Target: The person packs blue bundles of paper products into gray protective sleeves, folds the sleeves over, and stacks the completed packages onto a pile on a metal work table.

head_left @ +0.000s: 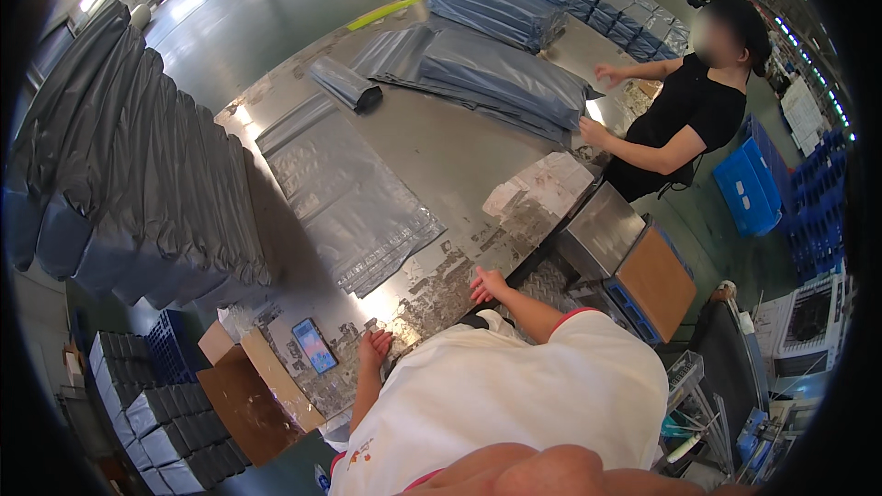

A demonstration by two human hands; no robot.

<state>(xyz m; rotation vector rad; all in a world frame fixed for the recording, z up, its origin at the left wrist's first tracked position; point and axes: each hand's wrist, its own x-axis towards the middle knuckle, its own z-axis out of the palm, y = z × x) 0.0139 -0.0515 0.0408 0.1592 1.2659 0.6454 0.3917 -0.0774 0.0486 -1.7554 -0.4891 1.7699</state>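
My left hand [374, 346] rests at the near edge of the metal table [469, 174], empty, its fingers loosely apart. A phone [314, 345] with a lit screen lies on the table just left of it. My right hand [488, 285] is also at the near edge, open, with its fingers apart and nothing in them. In front of both hands, touched by neither, a large grey plastic bag [340, 193] lies flat. Beyond it sits a rolled grey plastic sheet [344, 84]. A grey plastic-wrapped bundle [501, 78] lies farther back on more flat grey sheeting.
A co-worker [684, 110] in black stands at the right, hands at the bundle. Tall stacks of grey packages [138, 165] rise at the left, others [501, 5] at the back. An open cardboard box [253, 395] adjoins the near left edge. Crumpled paper [542, 188] lies toward the right.
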